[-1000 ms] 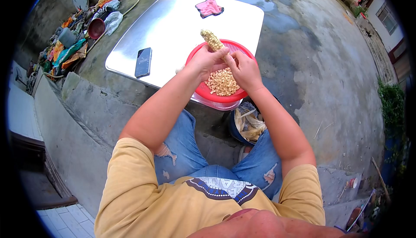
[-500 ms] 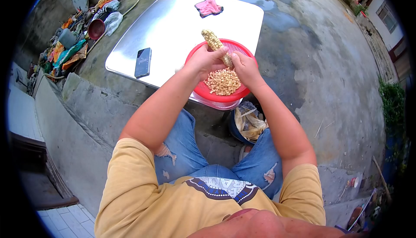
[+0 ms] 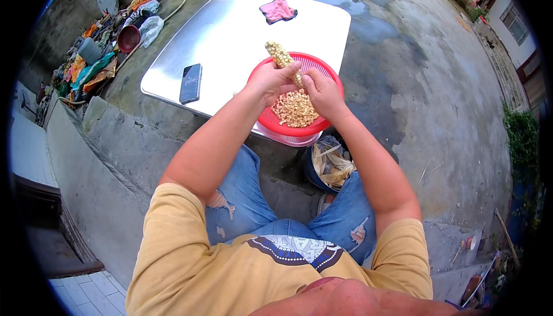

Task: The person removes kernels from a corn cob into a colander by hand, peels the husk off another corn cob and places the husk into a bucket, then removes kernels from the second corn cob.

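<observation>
A pale yellow corn cob (image 3: 279,53) slants over a red plastic basket (image 3: 291,132), its upper end pointing away from me. My left hand (image 3: 272,82) is wrapped round the cob's middle, thumb on top. At its lower end, my right hand (image 3: 324,94) is closed, with the thumb pressed against the cob; its other fingers are partly hidden. Loose corn kernels (image 3: 295,109) lie heaped in the basket below both hands.
The basket stands at the near edge of a shiny metal table (image 3: 224,34). A phone (image 3: 190,83) lies to the left, and a pink cloth (image 3: 277,10) at the far side. Beneath the table edge, a bucket (image 3: 314,173) holds husks (image 3: 337,169).
My right hand has shifted slightly left and its thumb sits a little differently on the cob's lower end. The cob has moved slightly left. My left hand keeps its hold.
</observation>
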The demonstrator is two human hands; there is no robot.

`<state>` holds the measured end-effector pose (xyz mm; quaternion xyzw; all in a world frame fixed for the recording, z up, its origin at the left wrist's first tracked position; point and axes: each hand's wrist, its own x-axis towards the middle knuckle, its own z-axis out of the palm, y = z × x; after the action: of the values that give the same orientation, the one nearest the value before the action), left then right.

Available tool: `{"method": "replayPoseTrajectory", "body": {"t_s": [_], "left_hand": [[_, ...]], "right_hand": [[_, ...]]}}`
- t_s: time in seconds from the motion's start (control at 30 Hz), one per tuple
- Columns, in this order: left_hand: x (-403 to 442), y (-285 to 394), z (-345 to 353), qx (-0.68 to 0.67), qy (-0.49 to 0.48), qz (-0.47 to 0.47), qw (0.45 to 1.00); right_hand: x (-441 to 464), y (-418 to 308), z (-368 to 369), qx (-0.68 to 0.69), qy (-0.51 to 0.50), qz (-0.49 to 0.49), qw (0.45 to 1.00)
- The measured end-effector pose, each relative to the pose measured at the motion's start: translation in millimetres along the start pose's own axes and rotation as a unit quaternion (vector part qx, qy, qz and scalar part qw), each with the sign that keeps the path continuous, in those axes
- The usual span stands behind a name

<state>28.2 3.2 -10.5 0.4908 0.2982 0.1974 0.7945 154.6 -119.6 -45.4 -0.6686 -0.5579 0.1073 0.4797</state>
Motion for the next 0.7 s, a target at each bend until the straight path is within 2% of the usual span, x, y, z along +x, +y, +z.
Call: {"method": "replayPoseTrajectory", "body": {"t_s": [0.13, 0.23, 0.33, 0.53, 0.7], "left_hand": [[6, -6, -2, 0.001, 0.003, -0.009, 1.000], [8, -10, -3, -0.005, -0.002, -0.013, 1.000], [10, -11, -4, -0.002, -0.006, -0.021, 1.000], [4, -8, 1, 0.007, -0.027, -0.014, 1.000], [-2, -2, 1, 0.001, -0.042, -0.013, 0.999]], "right_hand": [[-4, -1, 14, -0.101, 0.040, 0.004, 0.994], [-6, 3, 17, -0.125, 0.040, 0.013, 0.991], [-5, 3, 13, -0.113, 0.044, -0.006, 0.993], [-5, -34, -4, -0.120, 0.016, 0.040, 0.992], [-3, -18, -6, -0.075, 0.021, 0.017, 0.997]]}}
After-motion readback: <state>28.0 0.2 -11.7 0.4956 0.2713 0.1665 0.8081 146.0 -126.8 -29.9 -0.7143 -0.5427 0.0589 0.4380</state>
